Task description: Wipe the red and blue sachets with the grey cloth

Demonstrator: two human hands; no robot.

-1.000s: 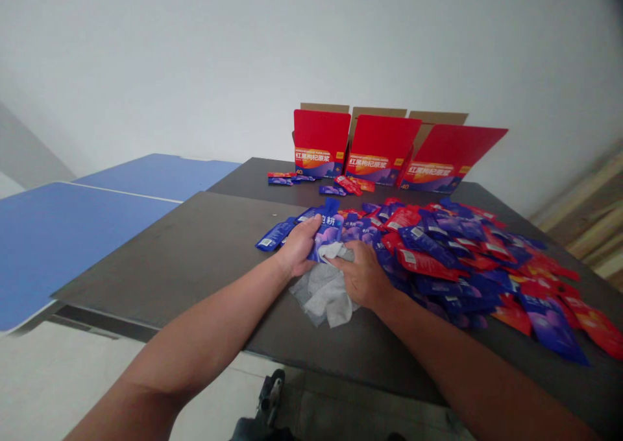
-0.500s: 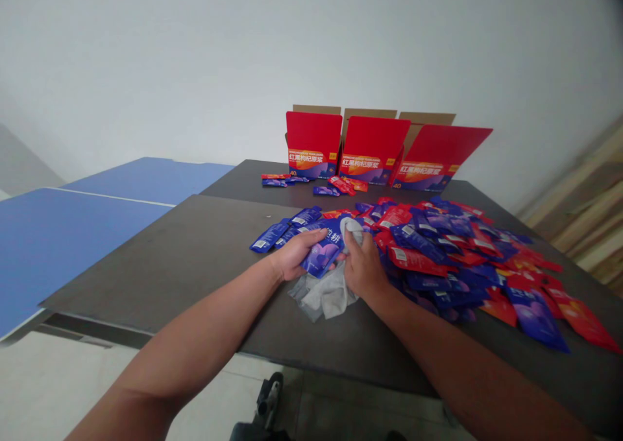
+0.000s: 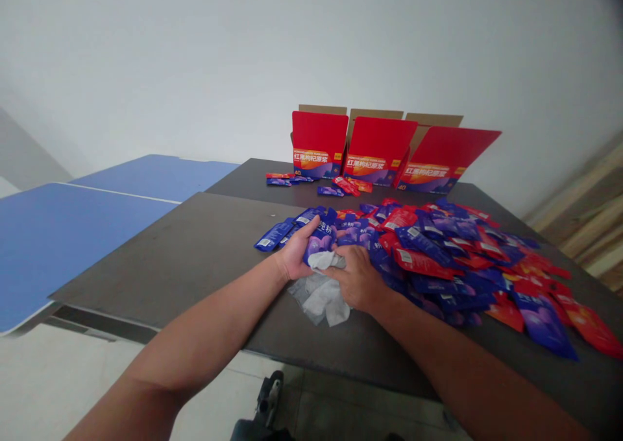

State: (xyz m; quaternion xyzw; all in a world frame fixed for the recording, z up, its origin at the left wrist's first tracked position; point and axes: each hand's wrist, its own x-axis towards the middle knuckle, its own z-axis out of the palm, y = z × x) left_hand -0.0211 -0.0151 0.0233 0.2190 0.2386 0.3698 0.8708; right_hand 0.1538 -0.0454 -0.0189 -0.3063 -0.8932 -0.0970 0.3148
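A blue-purple pouch (image 3: 321, 233) is held in my left hand (image 3: 296, 253), thumb along its left edge, printed face toward me. My right hand (image 3: 359, 275) is closed on a grey cloth (image 3: 327, 259), which lies against the lower end of that pouch. The rest of the cloth hangs down to the dark table (image 3: 204, 259), beside what looks like a clear plastic wrapper (image 3: 300, 293). Several blue pouches (image 3: 273, 235) lie just beyond my left hand. To the right of my right hand spreads a large heap of red and blue pouches (image 3: 438, 240).
Three open red boxes stand in a row at the back: a left box (image 3: 318, 136), a middle box (image 3: 379, 143) and a right box (image 3: 445, 155). Small sachets (image 3: 331, 190) lie before them. A blue table (image 3: 97, 214) adjoins on the left.
My right hand has moved the cloth down from the pouch's upper right to its lower end. The pouch has turned more upright in my left hand. The view has shifted slightly.
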